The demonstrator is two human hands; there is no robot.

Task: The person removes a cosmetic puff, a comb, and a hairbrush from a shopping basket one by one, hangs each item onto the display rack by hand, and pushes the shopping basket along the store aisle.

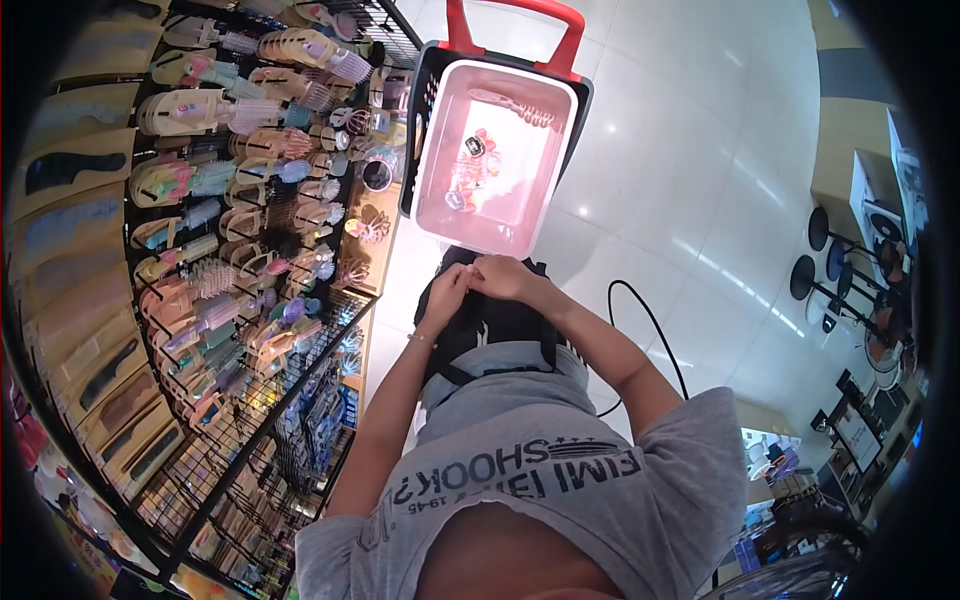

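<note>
My left hand [447,292] and my right hand [503,277] meet at my waist, over a black bag or cloth [480,325]. Their fingers are curled and touch each other; whatever may be between them is too small to make out. Just beyond my hands is a pink bin [425,190] set in a dark basket [412,150] with a red handle [530,12]. Inside the bin lie a pink hairbrush [515,107] and several small packaged items [470,172].
A rack of hairbrushes [215,110] and combs [75,170] stands close on the left. White tiled floor [690,190] stretches to the right. A black cable [650,315] loops beside my arm, and round-based stands [805,277] are at the far right.
</note>
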